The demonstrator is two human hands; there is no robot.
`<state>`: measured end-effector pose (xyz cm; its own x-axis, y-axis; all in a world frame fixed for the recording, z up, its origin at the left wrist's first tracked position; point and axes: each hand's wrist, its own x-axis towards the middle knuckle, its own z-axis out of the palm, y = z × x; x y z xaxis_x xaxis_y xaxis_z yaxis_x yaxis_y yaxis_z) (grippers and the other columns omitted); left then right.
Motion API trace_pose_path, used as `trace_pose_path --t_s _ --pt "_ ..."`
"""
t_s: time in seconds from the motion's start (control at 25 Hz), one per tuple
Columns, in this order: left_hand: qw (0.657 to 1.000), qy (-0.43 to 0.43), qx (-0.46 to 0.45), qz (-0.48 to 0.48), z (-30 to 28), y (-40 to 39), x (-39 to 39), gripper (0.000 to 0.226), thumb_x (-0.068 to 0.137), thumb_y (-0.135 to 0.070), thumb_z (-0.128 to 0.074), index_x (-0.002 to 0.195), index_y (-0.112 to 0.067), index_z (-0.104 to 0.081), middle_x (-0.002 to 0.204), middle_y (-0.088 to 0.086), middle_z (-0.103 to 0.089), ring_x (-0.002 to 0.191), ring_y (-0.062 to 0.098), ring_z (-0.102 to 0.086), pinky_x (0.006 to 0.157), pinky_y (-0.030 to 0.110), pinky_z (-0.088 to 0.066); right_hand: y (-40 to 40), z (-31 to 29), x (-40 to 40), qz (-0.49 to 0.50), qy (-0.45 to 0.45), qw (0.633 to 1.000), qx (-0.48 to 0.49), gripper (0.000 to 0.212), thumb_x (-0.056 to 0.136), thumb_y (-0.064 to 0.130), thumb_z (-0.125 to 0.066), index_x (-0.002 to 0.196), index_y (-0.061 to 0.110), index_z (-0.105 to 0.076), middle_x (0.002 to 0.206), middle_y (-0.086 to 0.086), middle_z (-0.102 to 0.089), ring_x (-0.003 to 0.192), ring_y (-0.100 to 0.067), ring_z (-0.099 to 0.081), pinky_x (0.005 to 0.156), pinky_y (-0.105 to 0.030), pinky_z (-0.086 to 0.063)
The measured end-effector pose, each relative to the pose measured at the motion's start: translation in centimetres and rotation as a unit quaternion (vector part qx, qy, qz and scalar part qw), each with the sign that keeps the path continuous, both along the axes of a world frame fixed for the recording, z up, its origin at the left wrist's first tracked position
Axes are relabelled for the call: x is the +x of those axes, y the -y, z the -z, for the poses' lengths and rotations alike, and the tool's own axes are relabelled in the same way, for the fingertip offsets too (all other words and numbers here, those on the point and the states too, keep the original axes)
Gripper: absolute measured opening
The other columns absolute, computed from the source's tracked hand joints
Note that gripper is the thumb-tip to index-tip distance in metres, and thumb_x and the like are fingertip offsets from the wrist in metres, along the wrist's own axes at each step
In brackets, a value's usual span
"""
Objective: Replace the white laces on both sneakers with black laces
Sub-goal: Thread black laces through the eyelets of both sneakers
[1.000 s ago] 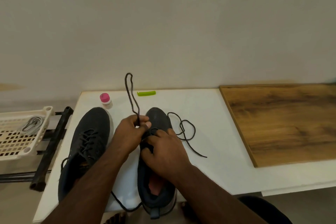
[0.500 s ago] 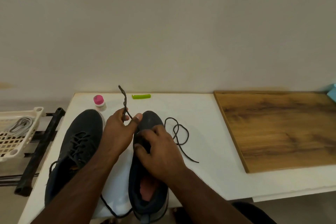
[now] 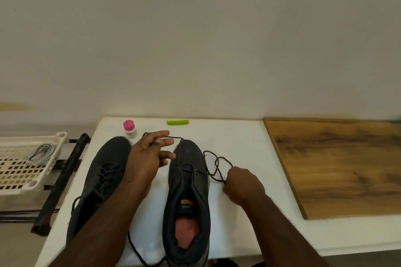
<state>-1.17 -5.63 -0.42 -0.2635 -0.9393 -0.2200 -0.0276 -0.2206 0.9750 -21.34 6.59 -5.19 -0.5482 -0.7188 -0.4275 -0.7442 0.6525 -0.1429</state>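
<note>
Two dark sneakers lie toe-away on the white table (image 3: 238, 136). The left sneaker (image 3: 102, 171) is laced in black. The right sneaker (image 3: 188, 191) has a black lace (image 3: 213, 166) through only its lowest eyelets, and its pink insole shows. My left hand (image 3: 147, 158) hovers between the two toes, fingers stretched right, thumb and index finger pinching one lace strand that runs low to the right sneaker's toe. To the right of that sneaker, my right hand (image 3: 243, 186) rests on the table with fingers curled, pinching the looped other strand. White laces (image 3: 42, 151) lie in a basket.
A cream plastic basket (image 3: 32, 184) sits left of the table on a black metal frame (image 3: 63, 180). A pink-capped bottle (image 3: 129, 128) and a green clip (image 3: 177, 122) stand by the wall. A wooden board (image 3: 338, 165) covers the table's right side.
My left hand brought its lace strand down from high above the shoe to toe level. My right hand left the sneaker's tongue, moved right and took hold of the other strand.
</note>
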Motion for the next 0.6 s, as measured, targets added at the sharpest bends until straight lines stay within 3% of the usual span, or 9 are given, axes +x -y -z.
trace_pose_path --t_s 0.08,0.12,0.2,0.24,0.28,0.36,0.48,0.52,0.6 --pt "0.997 -0.055 0.041 0.026 -0.6 -0.2 0.2 0.023 0.105 -0.017 -0.047 0.116 -0.018 -0.067 0.111 0.001 -0.074 0.086 0.020 -0.075 0.067 0.025 -0.057 0.3 -1.1 -0.8 0.108 0.039 0.985 -0.130 0.010 0.096 0.024 -0.057 0.100 0.017 -0.063 0.092 0.001 -0.067 0.089 -0.020 -0.067 0.076 -0.032 -0.053" --pt "0.995 -0.071 0.061 0.046 -0.8 -0.3 0.3 0.025 0.105 -0.020 -0.046 0.119 -0.017 -0.066 0.114 -0.001 -0.074 0.092 0.020 -0.074 0.072 0.028 -0.056 0.5 -2.0 -1.3 0.199 0.101 0.943 -0.248 0.009 0.098 0.024 -0.056 0.098 0.018 -0.063 0.090 -0.001 -0.071 0.083 -0.019 -0.070 0.075 -0.034 -0.056" --pt "0.991 -0.059 0.069 0.096 -0.9 -0.2 0.3 0.027 0.103 -0.021 -0.048 0.122 -0.021 -0.066 0.117 -0.004 -0.073 0.096 0.017 -0.069 0.076 0.028 -0.049 1.0 -4.3 -1.6 0.356 0.287 0.763 -0.458 0.007 0.101 0.024 -0.058 0.102 0.019 -0.063 0.084 -0.003 -0.076 0.073 -0.017 -0.074 0.063 -0.033 -0.059" --pt "0.990 -0.045 0.062 0.118 -0.9 -0.2 0.2 0.027 0.101 -0.019 -0.051 0.122 -0.023 -0.066 0.118 -0.004 -0.072 0.094 0.016 -0.064 0.074 0.028 -0.047 1.2 -5.2 -1.5 0.384 0.354 0.694 -0.496 0.007 0.102 0.024 -0.059 0.105 0.020 -0.064 0.082 -0.002 -0.076 0.070 -0.016 -0.074 0.057 -0.030 -0.057" --pt "0.989 -0.034 0.054 0.136 -0.9 -0.3 0.0 0.028 0.100 -0.015 -0.054 0.123 -0.023 -0.066 0.117 -0.002 -0.072 0.091 0.014 -0.061 0.073 0.027 -0.046 1.5 -5.7 -1.2 0.389 0.395 0.665 -0.501 0.008 0.101 0.025 -0.060 0.107 0.022 -0.065 0.081 -0.001 -0.076 0.069 -0.016 -0.074 0.052 -0.026 -0.055" --pt "0.985 -0.036 0.046 0.161 -0.8 -0.6 -0.2 0.031 0.099 -0.011 -0.056 0.127 -0.022 -0.064 0.113 0.003 -0.073 0.084 0.013 -0.060 0.072 0.025 -0.049 1.8 -6.2 -0.1 0.368 0.465 0.642 -0.486 0.012 0.100 0.024 -0.062 0.111 0.021 -0.066 0.083 -0.001 -0.076 0.068 -0.017 -0.073 0.051 -0.024 -0.052" --pt "0.984 -0.062 0.025 0.164 -0.5 -1.1 -0.4 0.034 0.095 -0.007 -0.062 0.125 -0.023 -0.064 0.104 0.007 -0.074 0.082 0.014 -0.067 0.073 0.023 -0.054 2.0 -6.6 1.2 0.328 0.582 0.606 -0.432 0.021 0.097 0.002 -0.062 0.117 0.009 -0.065 0.093 -0.010 -0.078 0.083 -0.024 -0.075 0.067 -0.027 -0.059" --pt "0.986 -0.063 0.016 0.155 -0.4 -1.2 -0.5 0.035 0.093 -0.007 -0.065 0.124 -0.023 -0.065 0.099 0.009 -0.074 0.081 0.016 -0.069 0.073 0.024 -0.055 2.0 -6.7 1.6 0.306 0.605 0.611 -0.409 0.021 0.096 -0.002 -0.061 0.116 0.004 -0.065 0.096 -0.013 -0.078 0.090 -0.026 -0.076 0.071 -0.028 -0.060" --pt "0.989 -0.056 -0.006 0.134 -0.2 -1.3 -0.6 0.035 0.091 -0.007 -0.069 0.122 -0.022 -0.066 0.091 0.010 -0.071 0.079 0.019 -0.071 0.072 0.025 -0.056 2.0 -6.6 2.3 0.258 0.603 0.658 -0.370 0.016 0.097 0.005 -0.062 0.113 0.002 -0.067 0.097 -0.013 -0.077 0.091 -0.026 -0.076 0.070 -0.027 -0.060"
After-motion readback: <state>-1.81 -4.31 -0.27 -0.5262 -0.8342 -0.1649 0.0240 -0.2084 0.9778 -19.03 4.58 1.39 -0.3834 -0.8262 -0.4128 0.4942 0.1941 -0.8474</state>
